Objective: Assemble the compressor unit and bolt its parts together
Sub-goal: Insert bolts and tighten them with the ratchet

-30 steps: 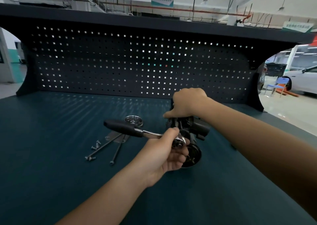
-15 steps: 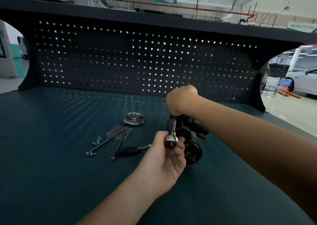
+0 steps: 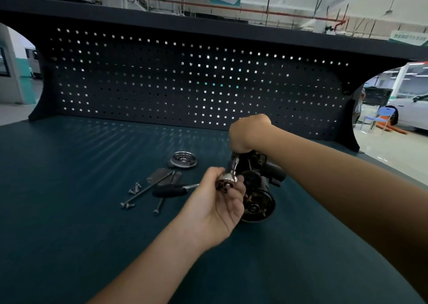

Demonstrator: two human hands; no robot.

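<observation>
The black compressor unit (image 3: 259, 188) lies on the dark green bench mat, its round open end facing me. My right hand (image 3: 249, 133) grips its far top end from above. My left hand (image 3: 220, 201) holds the chrome head of a ratchet wrench (image 3: 227, 182) between thumb and curled fingers. The ratchet's short socket shaft (image 3: 235, 163) runs up into the compressor's left side. Its black handle (image 3: 169, 191) points left, low over the mat.
Left of the compressor lie a round metal cover (image 3: 183, 160), a flat grey plate (image 3: 164, 175), two long bolts (image 3: 146, 190), a shorter bolt (image 3: 158, 207) and small screws (image 3: 135, 188). A dark pegboard (image 3: 185, 83) closes the bench's far side.
The ratchet handle swung from pointing up-left down towards the mat. My left hand shifted its hold onto the ratchet head. My right hand stayed on the compressor.
</observation>
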